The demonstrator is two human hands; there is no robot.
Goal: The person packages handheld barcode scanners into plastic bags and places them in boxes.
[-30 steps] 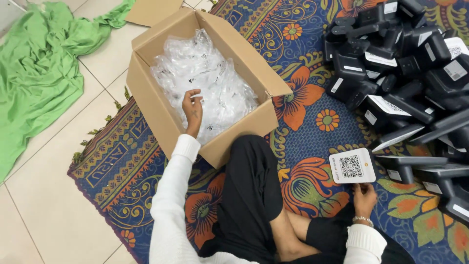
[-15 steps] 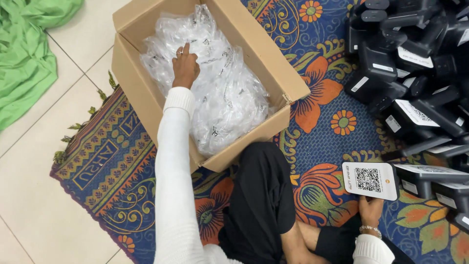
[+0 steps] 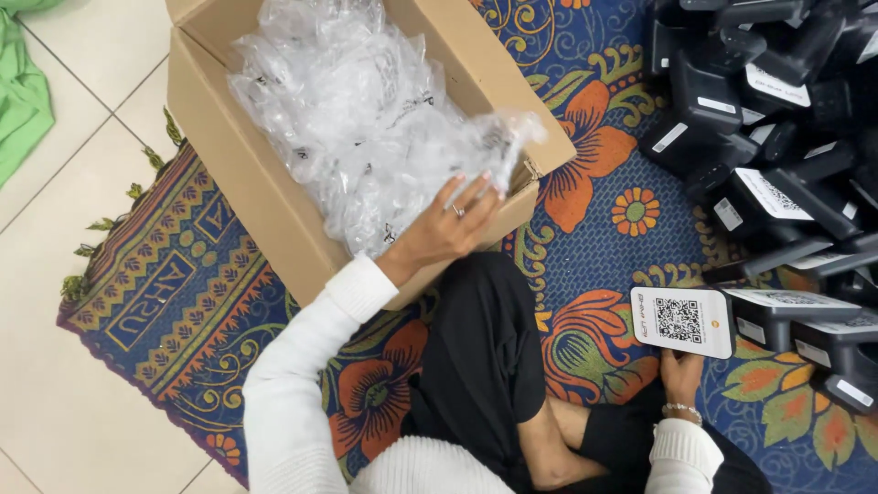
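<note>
Cardboard box (image 3: 247,183), upper centre: full of clear plastic bags (image 3: 347,110) | your left hand (image 3: 448,229) pinches one bag at its near corner | your right hand (image 3: 681,375), lower right, grips a white code card (image 3: 681,320).

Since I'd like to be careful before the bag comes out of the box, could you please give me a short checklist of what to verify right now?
1. Left hand has hold of a clear plastic bag: ok, its fingers are closed on one at the near edge of the cardboard box.
2. Only one bag is taken: cannot tell, the clear bags overlap.
3. Right hand holds the white card securely: ok, gripped at its lower edge.
4. Card face up: ok, its printed code pattern shows.
5. Box flaps open: ok.
6. Black devices stay apart from both hands: ok, they are heaped on the patterned rug to the right.
</note>
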